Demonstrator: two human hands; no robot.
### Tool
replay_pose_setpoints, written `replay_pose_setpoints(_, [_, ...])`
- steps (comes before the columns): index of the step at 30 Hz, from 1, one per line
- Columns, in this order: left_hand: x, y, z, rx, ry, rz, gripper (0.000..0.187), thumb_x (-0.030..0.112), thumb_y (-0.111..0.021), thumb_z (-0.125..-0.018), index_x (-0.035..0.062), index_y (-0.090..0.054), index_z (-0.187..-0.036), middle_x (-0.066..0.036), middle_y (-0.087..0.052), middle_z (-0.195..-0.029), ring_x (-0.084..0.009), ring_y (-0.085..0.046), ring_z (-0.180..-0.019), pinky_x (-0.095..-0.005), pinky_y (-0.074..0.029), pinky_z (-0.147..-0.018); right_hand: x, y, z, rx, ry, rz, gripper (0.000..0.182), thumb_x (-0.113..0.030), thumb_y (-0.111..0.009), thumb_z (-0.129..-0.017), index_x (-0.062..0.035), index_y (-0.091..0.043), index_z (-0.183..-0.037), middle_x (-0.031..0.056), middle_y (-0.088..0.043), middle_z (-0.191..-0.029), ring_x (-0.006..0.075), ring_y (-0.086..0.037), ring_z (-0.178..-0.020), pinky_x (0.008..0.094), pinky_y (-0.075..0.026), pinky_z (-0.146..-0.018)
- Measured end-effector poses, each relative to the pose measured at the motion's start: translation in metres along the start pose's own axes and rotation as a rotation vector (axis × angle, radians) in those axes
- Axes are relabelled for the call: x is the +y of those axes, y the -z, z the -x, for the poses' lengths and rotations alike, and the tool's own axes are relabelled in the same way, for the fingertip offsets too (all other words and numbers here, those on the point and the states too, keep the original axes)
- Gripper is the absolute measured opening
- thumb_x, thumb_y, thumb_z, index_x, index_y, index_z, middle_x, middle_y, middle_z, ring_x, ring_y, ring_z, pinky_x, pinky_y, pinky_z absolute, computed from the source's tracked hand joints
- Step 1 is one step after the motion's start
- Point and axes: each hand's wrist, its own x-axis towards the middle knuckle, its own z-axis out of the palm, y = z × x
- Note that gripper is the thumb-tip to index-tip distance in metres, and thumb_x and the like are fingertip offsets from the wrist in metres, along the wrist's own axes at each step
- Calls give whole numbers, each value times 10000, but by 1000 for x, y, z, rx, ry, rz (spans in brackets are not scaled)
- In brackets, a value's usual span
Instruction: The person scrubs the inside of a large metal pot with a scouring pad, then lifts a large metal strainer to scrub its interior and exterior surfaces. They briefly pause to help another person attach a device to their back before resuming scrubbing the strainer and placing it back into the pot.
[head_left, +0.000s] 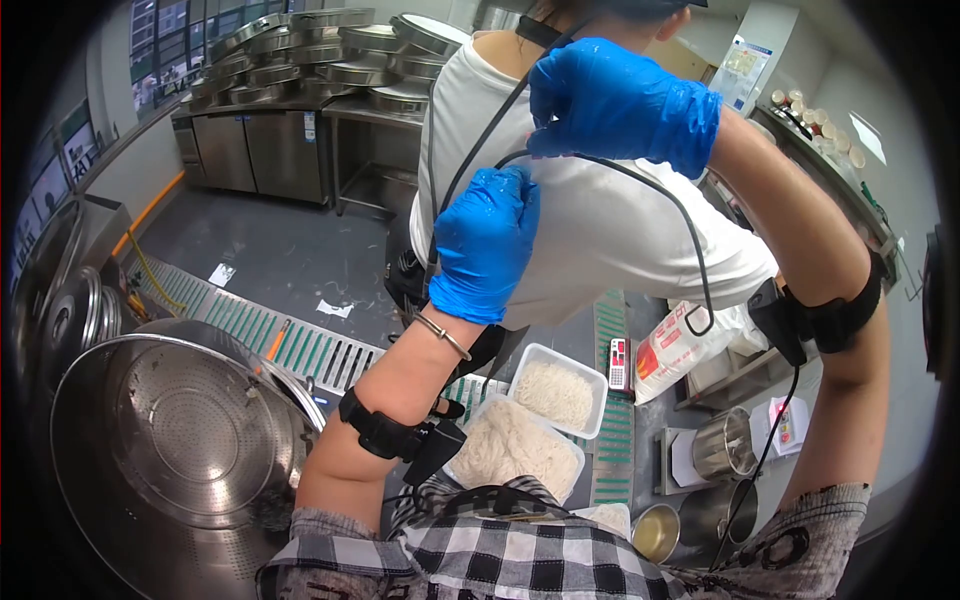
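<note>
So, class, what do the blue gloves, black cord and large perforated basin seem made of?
Blue gloves: probably thin nitrile, judging by the shiny wrinkles. Black cord: smooth-looking, perhaps plastic or rubber; it bends in curves. Perforated basin: likely stainless steel, given its silvery reflections.

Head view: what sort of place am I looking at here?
Probably a commercial kitchen or food-preparation room: stacked round metal pans, a large perforated metal vessel, and white tubs of what look like noodles.
</note>
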Motion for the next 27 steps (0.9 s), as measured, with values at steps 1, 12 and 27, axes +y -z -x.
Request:
replay_pose_setpoints(1, [1,0,-2,0,1,1,64,50,-621,-727,65,-559,-735,-102,-535,-665,-273,-537,-553,-332,-437,-493,1,0,3,12,11,-20,216,-211,-726,-677,-44,-592,-704,81,-569,-645,197,-536,-577,293,-439,-542])
replay_pose_setpoints(12, [-2,11,-9,39,-3,58,72,38,-613,-694,65,-551,-720,-114,-524,-683,-294,-539,-580,-356,-438,-515,-8,3,6,32,-3,-167,241,-240,-723,-659,-35,-609,-714,69,-582,-643,163,-547,-587,271,-447,-547])
replay_pose_setpoints(27, [-13,14,-1,169,12,70,81,17,-641,-717,38,-583,-768,-79,-528,-668,-193,-520,-538,-270,-420,-502,0,-12,-11,6,43,-387,227,-242,-715,-649,-55,-596,-697,61,-558,-598,168,-518,-508,283,-444,-466])
